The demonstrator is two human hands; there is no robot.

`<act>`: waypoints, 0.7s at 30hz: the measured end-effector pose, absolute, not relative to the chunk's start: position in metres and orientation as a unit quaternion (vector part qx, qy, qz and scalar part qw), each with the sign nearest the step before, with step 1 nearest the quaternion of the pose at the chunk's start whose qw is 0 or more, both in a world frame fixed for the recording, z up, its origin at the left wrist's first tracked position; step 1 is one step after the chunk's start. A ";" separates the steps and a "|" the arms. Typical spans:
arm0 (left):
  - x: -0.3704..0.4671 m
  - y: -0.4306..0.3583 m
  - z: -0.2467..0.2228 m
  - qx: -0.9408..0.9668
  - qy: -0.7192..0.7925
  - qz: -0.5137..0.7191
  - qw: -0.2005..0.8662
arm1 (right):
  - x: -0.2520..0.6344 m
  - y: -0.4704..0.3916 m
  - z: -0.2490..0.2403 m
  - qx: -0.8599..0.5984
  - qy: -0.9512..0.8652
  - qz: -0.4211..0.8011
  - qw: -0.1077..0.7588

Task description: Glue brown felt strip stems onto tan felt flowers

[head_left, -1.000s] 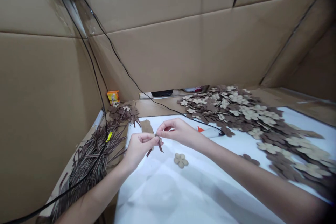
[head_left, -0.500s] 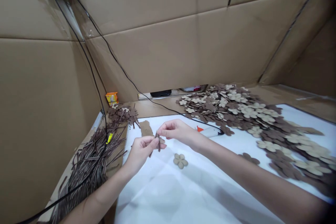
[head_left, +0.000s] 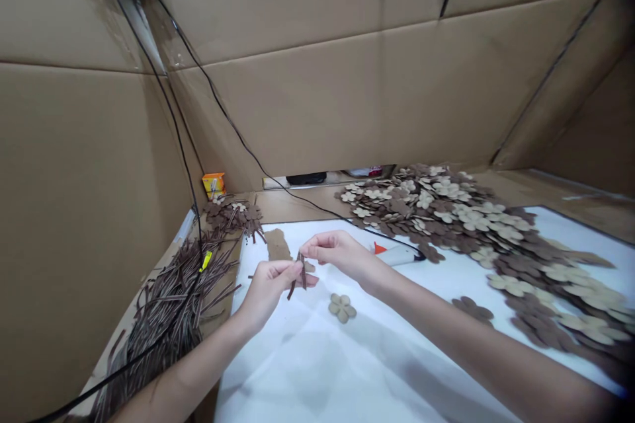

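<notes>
Thin brown strips are pinched between the thumb and fingers of my left hand, with their ends hanging below. My right hand closes its fingertips on the top of the same strips, just above the left thumb. A small beige piece shows behind the left fingers, partly hidden. Below the hands, a beige flower cutout lies flat on the white board. Just beyond my left hand is a torn piece of brown cardboard.
A white glue gun with an orange tip lies behind my right forearm. Beige and brown flower cutouts are heaped on the right. Many brown strips pile up at left, crossed by a black cable. Cardboard walls surround the board.
Both hands stay together on the strips, almost still. The view has shifted slightly, and the strip ends hang a little more visibly below the left fingers.
</notes>
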State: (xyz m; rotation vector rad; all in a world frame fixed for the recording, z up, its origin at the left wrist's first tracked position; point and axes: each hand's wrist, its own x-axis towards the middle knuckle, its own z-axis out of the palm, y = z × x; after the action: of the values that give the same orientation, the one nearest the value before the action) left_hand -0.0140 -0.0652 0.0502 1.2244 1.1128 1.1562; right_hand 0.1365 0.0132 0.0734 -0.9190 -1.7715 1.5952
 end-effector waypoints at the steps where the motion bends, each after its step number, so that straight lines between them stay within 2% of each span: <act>1: -0.014 -0.065 0.050 0.510 0.466 0.485 0.536 | 0.136 0.013 0.073 -0.345 -0.663 0.598 0.290; 6: -0.014 -0.064 0.052 0.498 0.462 0.483 0.552 | 0.137 0.013 0.074 -0.336 -0.661 0.604 0.291; 13: -0.015 -0.063 0.053 0.559 0.477 0.472 0.488 | 0.136 0.009 0.076 -0.336 -0.662 0.600 0.299; 21: -0.016 -0.062 0.054 0.541 0.476 0.497 0.484 | 0.132 0.007 0.078 -0.319 -0.661 0.602 0.315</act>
State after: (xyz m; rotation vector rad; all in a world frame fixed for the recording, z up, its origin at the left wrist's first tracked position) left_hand -0.0163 -0.0624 0.0539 1.3173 1.1592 1.2105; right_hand 0.1320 0.0072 0.0777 -0.8395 -1.7415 1.5869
